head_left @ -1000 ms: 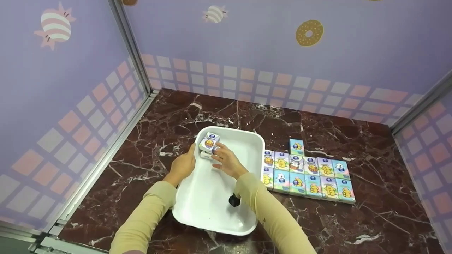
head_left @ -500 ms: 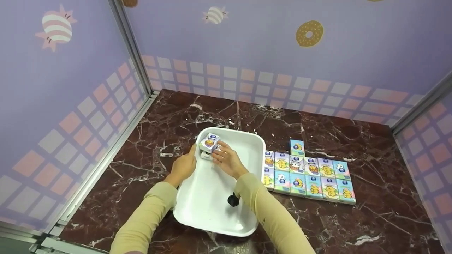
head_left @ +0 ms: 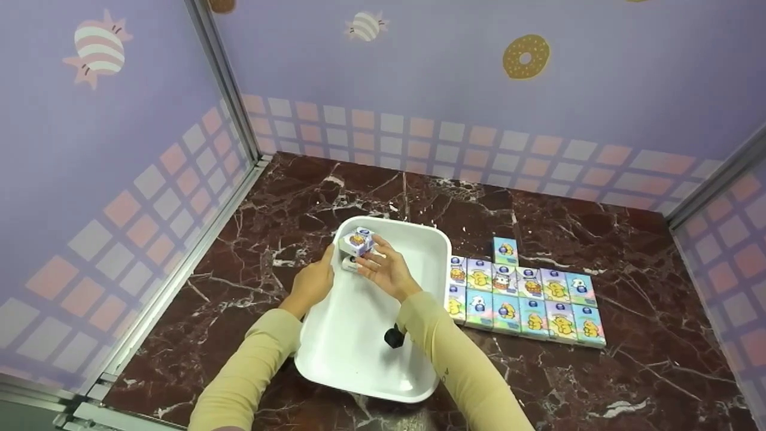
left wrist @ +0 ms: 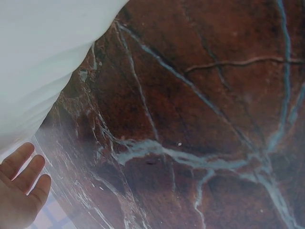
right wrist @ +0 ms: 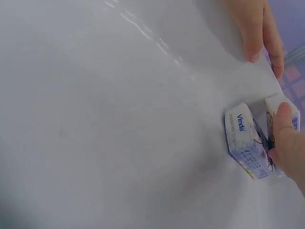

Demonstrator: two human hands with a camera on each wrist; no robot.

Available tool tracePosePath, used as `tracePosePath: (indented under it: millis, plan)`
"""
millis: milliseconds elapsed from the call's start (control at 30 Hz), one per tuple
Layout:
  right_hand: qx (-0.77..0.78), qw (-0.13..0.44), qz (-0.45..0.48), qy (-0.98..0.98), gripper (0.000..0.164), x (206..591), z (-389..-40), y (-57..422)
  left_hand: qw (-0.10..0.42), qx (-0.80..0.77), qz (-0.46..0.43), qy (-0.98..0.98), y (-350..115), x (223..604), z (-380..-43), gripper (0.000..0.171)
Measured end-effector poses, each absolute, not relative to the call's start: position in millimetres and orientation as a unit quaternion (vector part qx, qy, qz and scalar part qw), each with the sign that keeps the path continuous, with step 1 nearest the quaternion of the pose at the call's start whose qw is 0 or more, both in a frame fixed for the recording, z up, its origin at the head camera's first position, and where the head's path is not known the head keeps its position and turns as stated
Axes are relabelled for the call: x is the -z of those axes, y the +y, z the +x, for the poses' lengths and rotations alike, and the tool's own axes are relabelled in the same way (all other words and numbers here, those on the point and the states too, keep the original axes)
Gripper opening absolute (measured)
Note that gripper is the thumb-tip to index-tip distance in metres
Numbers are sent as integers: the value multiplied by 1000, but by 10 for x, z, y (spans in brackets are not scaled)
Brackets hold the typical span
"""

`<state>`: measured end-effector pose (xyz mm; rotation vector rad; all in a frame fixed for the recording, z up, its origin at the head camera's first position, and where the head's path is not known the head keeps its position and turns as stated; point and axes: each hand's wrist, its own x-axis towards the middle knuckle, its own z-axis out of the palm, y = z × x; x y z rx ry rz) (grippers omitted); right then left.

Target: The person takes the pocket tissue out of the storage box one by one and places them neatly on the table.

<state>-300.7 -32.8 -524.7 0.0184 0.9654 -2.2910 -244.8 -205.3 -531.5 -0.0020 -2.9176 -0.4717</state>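
Observation:
A white basin (head_left: 359, 341) stands on the marble-patterned surface. At its left rim, my left hand (head_left: 312, 281) holds the wall; in the right wrist view the thumb lies inside and a finger outside. My right hand (head_left: 389, 269) reaches into the far left corner and grips a small printed tissue pack (head_left: 359, 240) with thumb and fingers. Underneath that pack sits another tissue pack (right wrist: 240, 138), marked Vinda, partly hidden in the head view. The left wrist view shows the basin's outer wall (left wrist: 43, 62) with several left fingers beside it.
Two rows of tissue packs (head_left: 532, 308) lie flat, right of the basin. One single tissue pack (head_left: 505, 251) sits behind them. A small black object (head_left: 394, 337) is at my right cuff. Patterned lilac walls (head_left: 419, 60) enclose the back and sides.
The upper tissue pack has tilted and shifted slightly right with my right hand, whose fingers moved closer around it. My left hand has stayed on the basin's rim.

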Motion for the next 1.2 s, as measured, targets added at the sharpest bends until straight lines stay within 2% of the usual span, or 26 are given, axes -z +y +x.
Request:
tracePosePath:
  millis: [267, 500, 767, 1000, 1200]
  plan:
    - [856, 322, 2, 405, 53, 5254, -3032, -335, 95, 159, -4, -983, -2073, 5314, -2447, 48]
    - [840, 328, -18, 431, 53, 5234, -3039, -354, 125, 167, -13, -978, -2093, 5373, -2451, 47]
    - [741, 364, -79, 558, 61, 5231, -3019, -425, 98, 149, -6, -984, -2060, 5320, -2459, 47]
    - [621, 347, -136, 690, 69, 5258, -3017, -435, 98, 156, -4, -983, -2050, 5311, -2451, 48]
    - [607, 315, -144, 716, 59, 5272, -3035, -400, 104, 152, -4, -983, -2069, 5324, -2450, 47]
